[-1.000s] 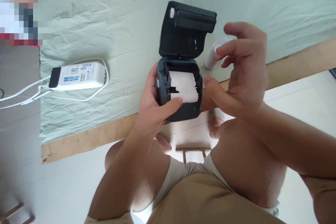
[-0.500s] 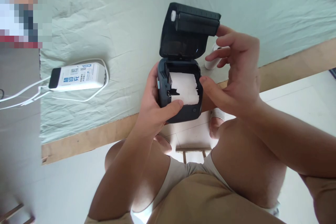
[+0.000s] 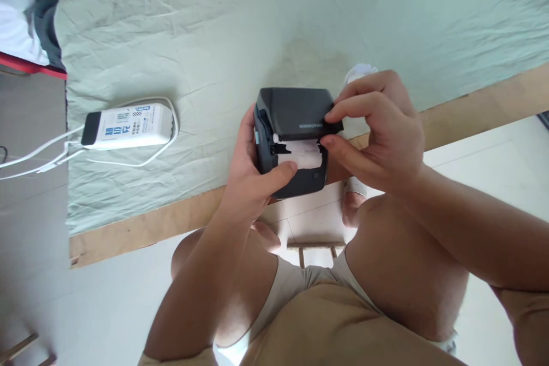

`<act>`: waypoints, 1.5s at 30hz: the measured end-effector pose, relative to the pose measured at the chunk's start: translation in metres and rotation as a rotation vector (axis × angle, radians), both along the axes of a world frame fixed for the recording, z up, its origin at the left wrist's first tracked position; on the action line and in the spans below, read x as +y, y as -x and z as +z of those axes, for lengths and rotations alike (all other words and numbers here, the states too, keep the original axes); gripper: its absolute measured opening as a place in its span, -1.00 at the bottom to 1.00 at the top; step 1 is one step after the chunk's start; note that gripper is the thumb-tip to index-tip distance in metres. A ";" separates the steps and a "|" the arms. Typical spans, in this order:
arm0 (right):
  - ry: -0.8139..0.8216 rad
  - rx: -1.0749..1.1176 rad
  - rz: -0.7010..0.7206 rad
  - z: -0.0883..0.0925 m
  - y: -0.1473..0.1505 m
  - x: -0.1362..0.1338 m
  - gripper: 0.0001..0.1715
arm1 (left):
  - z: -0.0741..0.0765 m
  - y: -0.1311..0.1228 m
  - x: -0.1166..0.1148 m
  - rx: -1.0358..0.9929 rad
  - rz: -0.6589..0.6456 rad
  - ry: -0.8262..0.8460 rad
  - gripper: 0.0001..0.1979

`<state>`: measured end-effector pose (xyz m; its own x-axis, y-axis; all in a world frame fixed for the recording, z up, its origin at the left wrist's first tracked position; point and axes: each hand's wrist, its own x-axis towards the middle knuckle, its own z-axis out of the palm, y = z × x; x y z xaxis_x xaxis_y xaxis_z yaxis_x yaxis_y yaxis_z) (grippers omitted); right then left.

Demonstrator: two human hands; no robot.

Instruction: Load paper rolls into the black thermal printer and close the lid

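Observation:
A small black printer [image 3: 295,183] sits at the table's front edge. My left hand [image 3: 249,174] grips its left side, thumb pressed on the torn white paper [image 3: 306,151] coming out of the roll bay. My right hand [image 3: 377,126] pinches the right corner of the black lid [image 3: 291,111], which is folded down almost flat over the paper. A white paper roll [image 3: 358,71] peeks out behind my right fingers, mostly hidden.
A white power bank [image 3: 128,124] with white cables [image 3: 38,154] lies on the pale green cloth [image 3: 214,40] to the left. The bare wooden table edge [image 3: 141,229] runs along the front. Another person's clothing [image 3: 26,28] shows at the top left. My knees are below the table.
The lid stood fully open before; my right hand took its corner and swung it down over the paper. My left hand has kept its hold.

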<state>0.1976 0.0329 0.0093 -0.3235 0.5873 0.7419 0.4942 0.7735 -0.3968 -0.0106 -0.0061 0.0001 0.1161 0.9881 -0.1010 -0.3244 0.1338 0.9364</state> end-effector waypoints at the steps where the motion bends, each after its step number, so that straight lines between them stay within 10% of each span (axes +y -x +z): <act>1: 0.013 -0.005 0.022 0.000 0.000 -0.001 -0.90 | 0.000 0.000 0.000 0.001 0.001 -0.002 -0.23; 6: 0.077 0.008 0.076 -0.006 0.000 -0.001 -0.95 | 0.001 0.000 -0.002 -0.020 -0.003 -0.017 -0.23; 17: 0.754 0.094 0.293 -0.017 -0.005 0.001 -0.24 | 0.005 -0.003 -0.001 -0.054 -0.002 0.053 -0.63; 45: 0.688 0.074 0.250 -0.015 -0.006 0.000 -0.31 | 0.002 -0.011 0.006 -0.194 0.179 0.261 -0.63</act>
